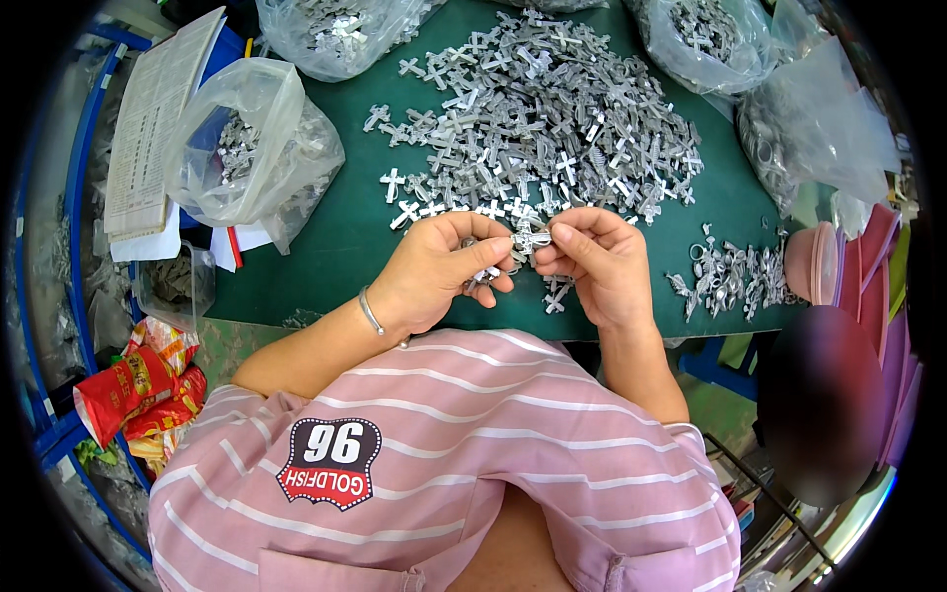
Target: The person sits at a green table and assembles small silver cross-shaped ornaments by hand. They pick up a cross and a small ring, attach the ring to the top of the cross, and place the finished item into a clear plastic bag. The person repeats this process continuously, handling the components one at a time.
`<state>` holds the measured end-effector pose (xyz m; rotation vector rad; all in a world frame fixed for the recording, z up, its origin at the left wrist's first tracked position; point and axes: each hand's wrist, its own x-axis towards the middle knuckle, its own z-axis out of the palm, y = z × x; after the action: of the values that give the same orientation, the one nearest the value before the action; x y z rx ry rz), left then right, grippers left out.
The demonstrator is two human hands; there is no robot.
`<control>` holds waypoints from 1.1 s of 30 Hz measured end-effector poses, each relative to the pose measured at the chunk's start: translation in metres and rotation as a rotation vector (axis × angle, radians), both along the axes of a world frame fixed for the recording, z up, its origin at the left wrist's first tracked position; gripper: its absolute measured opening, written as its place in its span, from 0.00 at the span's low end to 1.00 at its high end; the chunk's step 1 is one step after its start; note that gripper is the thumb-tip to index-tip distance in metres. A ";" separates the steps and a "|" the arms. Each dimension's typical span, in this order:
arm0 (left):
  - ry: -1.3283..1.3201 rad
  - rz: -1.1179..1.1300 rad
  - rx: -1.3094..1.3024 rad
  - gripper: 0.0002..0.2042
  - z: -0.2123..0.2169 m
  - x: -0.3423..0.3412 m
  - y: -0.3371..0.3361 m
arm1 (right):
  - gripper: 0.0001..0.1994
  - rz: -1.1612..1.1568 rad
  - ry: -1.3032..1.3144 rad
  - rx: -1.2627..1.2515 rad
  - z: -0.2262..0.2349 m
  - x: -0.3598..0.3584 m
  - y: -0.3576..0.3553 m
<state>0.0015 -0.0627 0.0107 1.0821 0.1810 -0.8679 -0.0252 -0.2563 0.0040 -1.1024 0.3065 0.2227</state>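
Observation:
Between the fingertips of both hands is a small silver metal cross (533, 239), held close to the table's near edge. My left hand (446, 264) pinches one end of it, with more silver crosses (483, 276) tucked in its curled fingers. At the other end, the thumb and forefinger of my right hand (597, 259) are closed on the cross. Just beyond the hands lies a large heap of similar crosses (562, 109) on the green tabletop (345, 197). One loose cross (557, 293) lies below the hands, near the edge.
Small silver ring-like pieces (735, 276) form a pile at the right. Clear plastic bags (252, 148) of metal parts stand at left, with others (700, 39) at the far right. Papers (158, 128), a plastic tub (178, 281) and red snack packets (148, 380) lie leftward; pink containers (814, 261) at right.

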 end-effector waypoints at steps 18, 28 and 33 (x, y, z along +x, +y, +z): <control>0.127 0.160 -0.174 0.10 -0.009 0.003 0.007 | 0.12 0.140 -0.707 -1.273 -0.017 0.018 0.011; 0.000 0.072 0.025 0.09 -0.002 0.000 -0.002 | 0.08 0.105 -0.083 -0.248 0.003 0.007 0.005; -0.021 0.063 0.030 0.08 -0.002 -0.001 -0.002 | 0.08 0.106 -0.045 -0.120 0.002 0.003 0.004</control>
<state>0.0006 -0.0645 0.0091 1.1077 0.2105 -0.7989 -0.0221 -0.2526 0.0058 -1.2422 0.2232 0.2763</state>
